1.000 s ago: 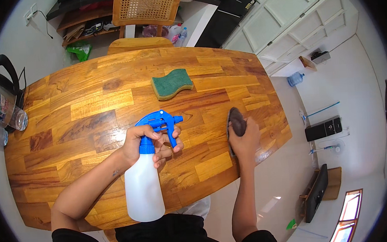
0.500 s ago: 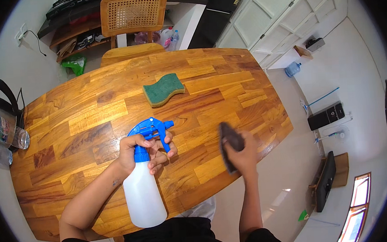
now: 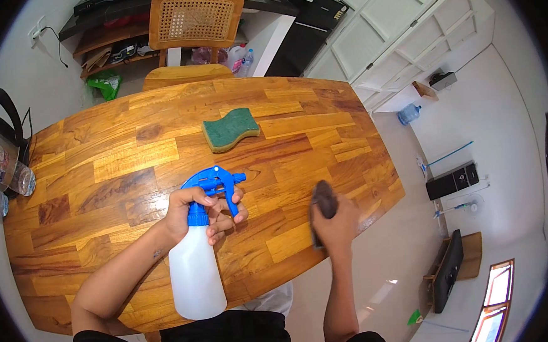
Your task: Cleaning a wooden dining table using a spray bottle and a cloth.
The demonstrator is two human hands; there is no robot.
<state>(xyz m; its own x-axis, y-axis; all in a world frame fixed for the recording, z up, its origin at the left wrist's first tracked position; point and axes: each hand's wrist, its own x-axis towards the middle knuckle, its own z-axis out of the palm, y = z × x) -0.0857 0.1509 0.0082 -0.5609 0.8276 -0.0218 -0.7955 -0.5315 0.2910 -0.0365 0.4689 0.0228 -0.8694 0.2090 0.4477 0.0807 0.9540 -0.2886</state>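
While the left hand (image 3: 201, 210) keeps a closed grip on the neck of a white spray bottle (image 3: 196, 270) with a blue trigger head, near the surface's (image 3: 129, 161) front edge, the right hand (image 3: 335, 225) presses a dark cloth (image 3: 323, 200) flat by the right front edge. Wiping appears under way; further strokes call for steady pressure. A green sponge (image 3: 230, 128) lies toward the far edge.

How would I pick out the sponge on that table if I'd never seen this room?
Find the big wooden table with the cane-backed chair at its far side. The sponge lies flat on the table near the chair, beyond both hands and touching nothing. It is the only green, wavy-edged pad with a yellow underside, unlike the spray bottle or the dark cloth.
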